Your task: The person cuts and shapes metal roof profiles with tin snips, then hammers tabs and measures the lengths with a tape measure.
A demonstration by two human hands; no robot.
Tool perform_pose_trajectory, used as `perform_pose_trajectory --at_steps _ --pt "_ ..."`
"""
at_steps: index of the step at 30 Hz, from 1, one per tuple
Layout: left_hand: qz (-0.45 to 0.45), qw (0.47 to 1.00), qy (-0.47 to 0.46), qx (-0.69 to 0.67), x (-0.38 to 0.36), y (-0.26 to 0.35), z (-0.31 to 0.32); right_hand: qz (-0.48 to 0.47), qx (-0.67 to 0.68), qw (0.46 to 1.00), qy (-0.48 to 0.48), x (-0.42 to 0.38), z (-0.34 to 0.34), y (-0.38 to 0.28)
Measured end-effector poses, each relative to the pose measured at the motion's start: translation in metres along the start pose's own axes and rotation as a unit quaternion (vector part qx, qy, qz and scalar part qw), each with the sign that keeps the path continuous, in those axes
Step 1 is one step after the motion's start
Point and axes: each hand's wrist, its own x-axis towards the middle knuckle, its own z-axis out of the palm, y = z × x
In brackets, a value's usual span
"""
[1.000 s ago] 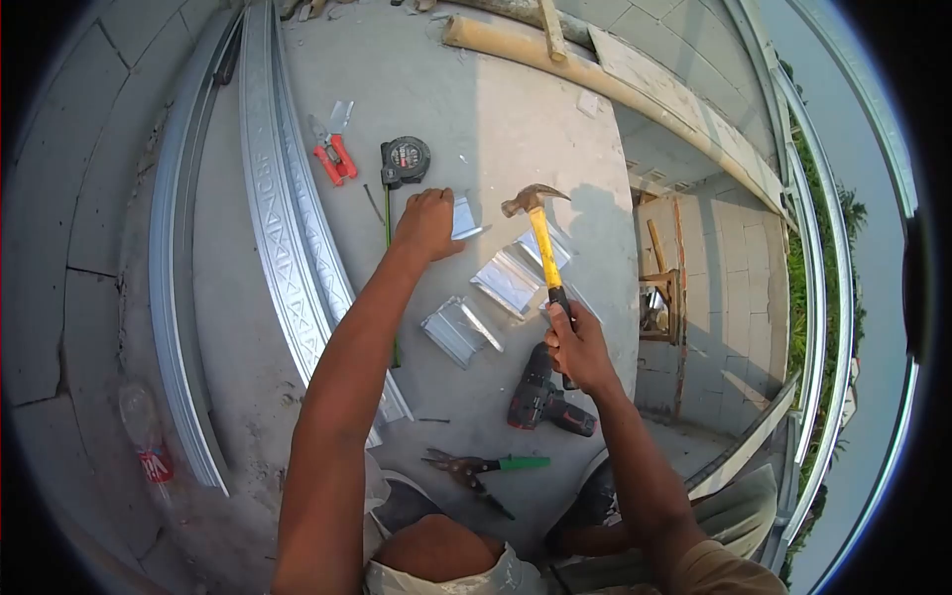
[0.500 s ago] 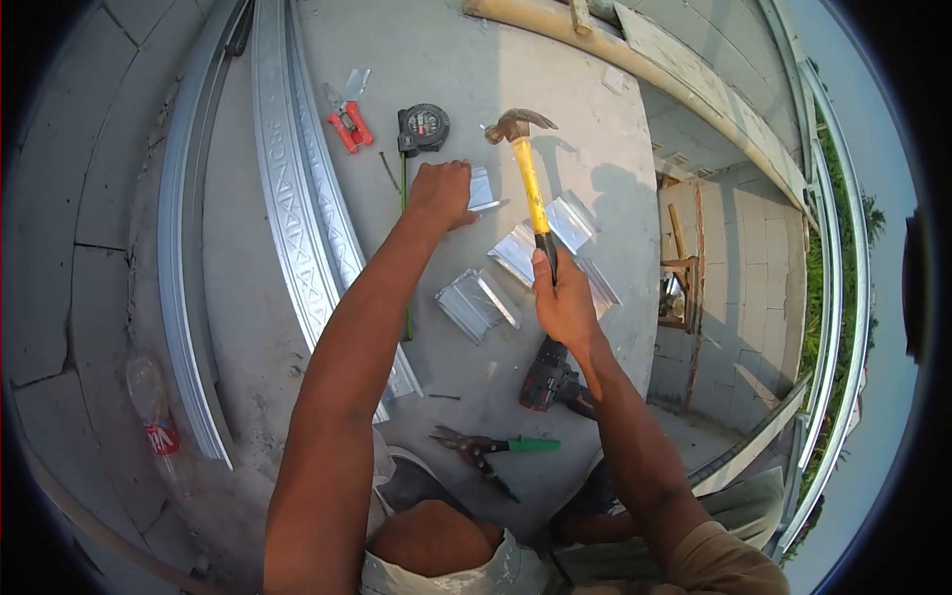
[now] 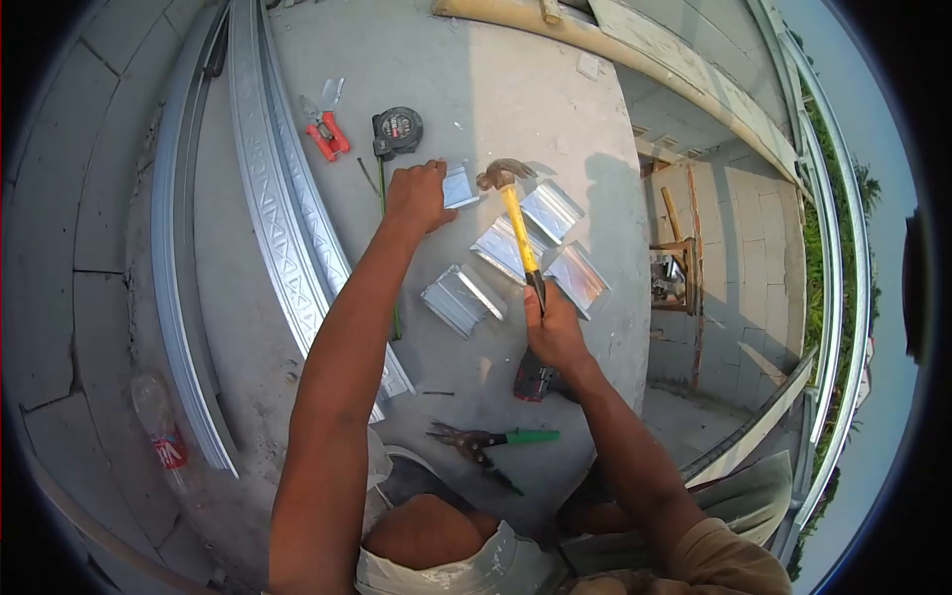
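My right hand (image 3: 557, 332) is wrapped round the black grip of a claw hammer (image 3: 520, 228) with a yellow handle. The hammer's rusty head is low, just right of a short piece of metal profile (image 3: 458, 185). My left hand (image 3: 416, 195) holds that piece against the concrete, its fingers closed at the left edge. Several other cut profile pieces (image 3: 551, 210) lie to the right, and one more cut piece (image 3: 462, 299) sits below my left hand. A tape measure (image 3: 398, 132) with its green blade drawn out rests just beyond my left hand.
Long embossed metal strips (image 3: 283, 213) and a channel (image 3: 178, 258) run along the left. Red-handled pliers (image 3: 326, 135) lie beyond. Nearer me are green-handled snips (image 3: 486, 443) and a power drill (image 3: 534, 380). A plastic bottle (image 3: 159, 421) lies at left; the slab drops off at right.
The hammer has come down, its head now lower and nearer the piece at my left hand. My left hand stays on that piece. The whole view has shifted slightly.
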Motion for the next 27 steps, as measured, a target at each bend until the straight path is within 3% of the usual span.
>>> perform_pose_trajectory --at_steps 3,6,9,11,12,13,15,17,21,22,27 --pt "-0.011 1.0 0.0 -0.006 -0.007 0.002 0.003 0.064 0.05 0.996 -0.038 -0.002 0.001 -0.003" --pt "-0.023 0.999 -0.026 -0.005 -0.002 0.008 -0.007 -0.011 -0.035 0.999 -0.019 0.004 0.001 0.019" --pt "-0.04 0.999 0.009 -0.002 -0.002 0.008 0.003 0.072 0.054 0.995 -0.053 0.007 -0.035 0.012" --pt "-0.047 0.999 -0.014 0.001 0.0 0.015 -0.004 0.062 0.121 0.991 0.021 0.004 -0.05 0.02" --pt "-0.024 0.982 0.115 0.147 -0.006 0.022 0.003 0.029 0.098 0.993 0.059 0.008 -0.052 0.036" --pt "-0.02 0.982 0.116 0.147 -0.004 0.04 -0.011 0.031 0.098 0.993 0.063 0.008 -0.061 0.034" --pt "-0.074 0.994 0.081 -0.029 0.003 0.088 -0.04 0.144 0.238 0.96 0.019 0.007 -0.079 0.025" --pt "-0.149 0.975 -0.094 -0.138 0.004 0.135 -0.063 0.177 0.249 0.952 0.027 0.002 -0.088 0.025" --pt "-0.154 0.984 -0.067 -0.062 0.028 0.157 0.012 0.229 0.306 0.924 0.018 -0.021 -0.103 0.036" --pt "-0.149 0.988 -0.045 -0.009 0.029 0.159 0.019 0.251 0.303 0.919 0.023 -0.027 -0.107 0.042" --pt "-0.154 0.986 -0.055 -0.006 0.056 0.163 0.03 0.286 0.314 0.905 0.03 -0.042 -0.117 0.055"
